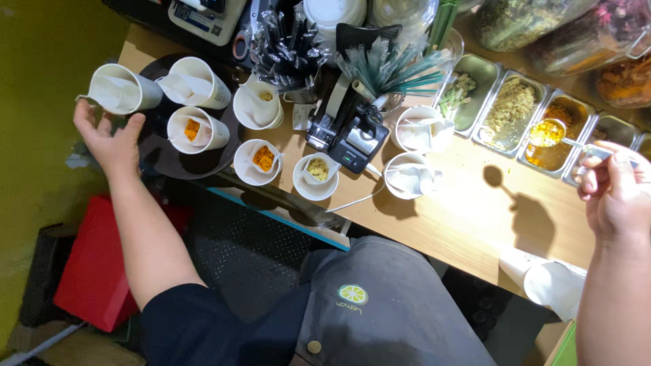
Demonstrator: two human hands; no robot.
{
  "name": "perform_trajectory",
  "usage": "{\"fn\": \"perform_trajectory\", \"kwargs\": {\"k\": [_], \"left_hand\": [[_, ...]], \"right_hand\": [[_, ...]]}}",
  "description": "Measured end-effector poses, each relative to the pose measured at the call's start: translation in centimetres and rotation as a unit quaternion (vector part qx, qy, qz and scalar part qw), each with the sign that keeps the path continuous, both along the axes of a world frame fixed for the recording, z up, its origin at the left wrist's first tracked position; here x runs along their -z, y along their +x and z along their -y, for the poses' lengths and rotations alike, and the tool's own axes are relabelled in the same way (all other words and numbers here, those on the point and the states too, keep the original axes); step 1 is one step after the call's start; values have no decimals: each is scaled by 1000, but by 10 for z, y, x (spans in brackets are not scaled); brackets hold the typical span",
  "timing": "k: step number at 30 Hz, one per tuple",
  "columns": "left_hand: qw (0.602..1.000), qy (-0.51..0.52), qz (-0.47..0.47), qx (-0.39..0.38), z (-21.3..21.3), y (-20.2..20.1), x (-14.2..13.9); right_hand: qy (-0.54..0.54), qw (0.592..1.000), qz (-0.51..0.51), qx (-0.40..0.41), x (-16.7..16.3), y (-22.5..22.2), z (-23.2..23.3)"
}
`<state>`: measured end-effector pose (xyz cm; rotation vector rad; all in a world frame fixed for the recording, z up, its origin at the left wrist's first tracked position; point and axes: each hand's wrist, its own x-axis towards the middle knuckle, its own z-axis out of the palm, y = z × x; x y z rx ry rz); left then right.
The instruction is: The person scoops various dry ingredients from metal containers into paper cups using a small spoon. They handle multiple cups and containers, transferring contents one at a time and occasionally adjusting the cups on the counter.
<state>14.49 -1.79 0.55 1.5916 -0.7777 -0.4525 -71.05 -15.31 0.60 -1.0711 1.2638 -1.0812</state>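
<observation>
At the far left I see my left hand [112,139] spread open, fingers curled loosely under a white paper cup [122,89] that lies tilted on its side at the edge of a dark round tray [178,161]; the fingertips touch the cup's lower rim, but I cannot tell whether it is truly gripped. A red box [95,264] sits on the floor below that arm.

On the tray stand two more white cups, one of them holding orange powder [192,129]. Just right of the tray, on the wooden counter [461,217], more cups stand in a loose cluster, one with an orange filling [263,158] and one with a pale yellow filling [317,169]. A black tape dispenser [347,132] stands between these cups and two further white cups to its right, with a bundle of green straws [393,68] behind it.

Further right runs a row of steel trays [510,112] with dried ingredients in green, beige and orange. My right hand [614,193] is closed around the handle of a spoon [548,132] loaded with orange powder, held over the orange tray, well apart from the cups. Large glass jars [529,24] stand behind.
</observation>
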Motion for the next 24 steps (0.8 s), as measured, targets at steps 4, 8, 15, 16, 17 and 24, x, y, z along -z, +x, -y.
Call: {"fn": "perform_trajectory", "kwargs": {"k": [4,8,15,16,17,24], "left_hand": [[998,27,26,-54,-24,-5,17],[984,-82,14,-160,-52,-24,20],[882,-175,-179,398,-118,-189,-70],[825,-119,-141,534,-111,-221,-78],[775,-65,-169,606,-107,-264,-79],[720,-22,9,694,-43,-545,-18]], "right_hand": [[19,997,66,26,14,-5,7],[26,994,97,44,17,-4,9],[-19,995,-37,88,-31,-20,-19],[-14,994,-29,100,-37,-24,-21],[-8,994,-22,111,-42,-29,-23],[-27,986,127,108,-69,-67,-36]]}}
